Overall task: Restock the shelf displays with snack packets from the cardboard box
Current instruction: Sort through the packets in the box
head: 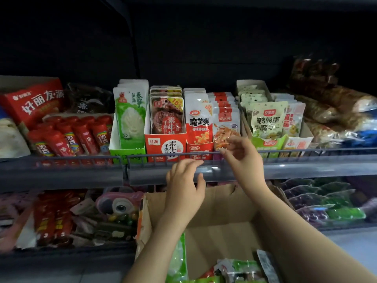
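An open cardboard box (220,211) sits below the upper shelf, with green and white snack packets (238,269) loose in its bottom. On the upper shelf stand display cartons of snack packets: green-white (130,117), red-brown (166,119), white-red (199,123) and white-orange (225,123). My right hand (239,152) is at the shelf rail (183,155), fingertips at the bottom of the front white-orange packet; whether they touch or pinch it I cannot tell. My left hand (184,187) hovers in front of the shelf edge, fingers loosely curled, holding nothing.
Red sausage sticks (71,135) and a red box (33,103) fill the shelf's left; pale green packets (267,121) and brown bags (330,103) its right. The lower shelf holds red packets (53,217), a pink toy pack (120,203) and purple-green packs (326,203).
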A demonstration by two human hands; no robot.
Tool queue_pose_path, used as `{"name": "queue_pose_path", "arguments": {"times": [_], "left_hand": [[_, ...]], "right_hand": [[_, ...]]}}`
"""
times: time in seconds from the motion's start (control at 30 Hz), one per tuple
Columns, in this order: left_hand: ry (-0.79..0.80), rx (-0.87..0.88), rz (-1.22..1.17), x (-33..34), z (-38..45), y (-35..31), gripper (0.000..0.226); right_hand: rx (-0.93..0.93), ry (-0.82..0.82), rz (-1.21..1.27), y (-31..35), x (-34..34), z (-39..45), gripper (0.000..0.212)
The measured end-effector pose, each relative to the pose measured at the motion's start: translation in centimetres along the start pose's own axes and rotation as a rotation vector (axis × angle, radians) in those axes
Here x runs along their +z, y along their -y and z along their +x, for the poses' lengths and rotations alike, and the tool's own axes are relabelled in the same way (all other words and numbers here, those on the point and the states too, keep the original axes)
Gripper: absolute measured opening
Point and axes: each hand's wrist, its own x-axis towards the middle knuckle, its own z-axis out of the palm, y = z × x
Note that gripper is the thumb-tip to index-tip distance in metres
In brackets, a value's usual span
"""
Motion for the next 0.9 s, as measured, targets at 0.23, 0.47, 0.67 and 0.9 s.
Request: {"name": "queue_pose_path", "arguments": {"times": [0.23,0.47,0.67,0.9], "left_hand": [[0.298,-0.178,-0.156,4.2,-2.6,0.4,0.025],[0.696,-0.41,-0.149,8.7,-6.1,2.0,0.02],[0.947,-0.508,-0.025,10.5,-9.4,3.6,0.014],[1.084,-0.577,0.031,11.8,-11.8,5.9,0.024]], "right_hand": [[0.157,0.12,-0.05,-6.6,-1.4,-6.5,0.022],[0.357,0.493,-0.287,-13.1,-1.4,-10.2,0.023],[0.491,0.866,-0.345,-15.6,-0.7,-12.2,0.026],[0.465,1.164,-0.564,-17.7,-0.4,-13.9,0.031]]}}
